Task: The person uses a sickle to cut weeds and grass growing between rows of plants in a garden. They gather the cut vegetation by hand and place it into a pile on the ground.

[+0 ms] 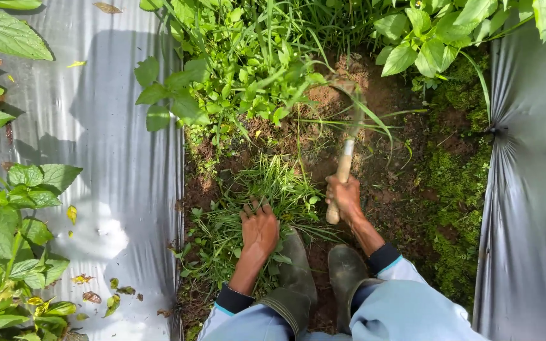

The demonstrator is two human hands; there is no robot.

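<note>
Silver plastic sheet covers the bed on the person's left, and a second sheet covers the one on the right; bare brown soil runs as a furrow between them. The person stands in this furrow in dark green rubber boots, both toes pointing forward, with pale blue trousers and dark-cuffed sleeves showing below.

The right hand is clenched around the pale wooden handle of a small hoe. The handle rises forward and away from the hand; the blade end is blurred among grass blades near the top of the furrow, so its shape cannot be told.

The left hand lies palm down with fingers spread, pressing on a heap of loose cut grass that rests on the soil just ahead of the left boot. It grips nothing; the fingers are flat and released over the blades.

Thick green weeds fill the furrow beyond the heap. Moss lines the right edge of the soil beside the sheet. Broad-leaved plants grow through the left sheet, and a few yellowed fallen leaves lie on it.
</note>
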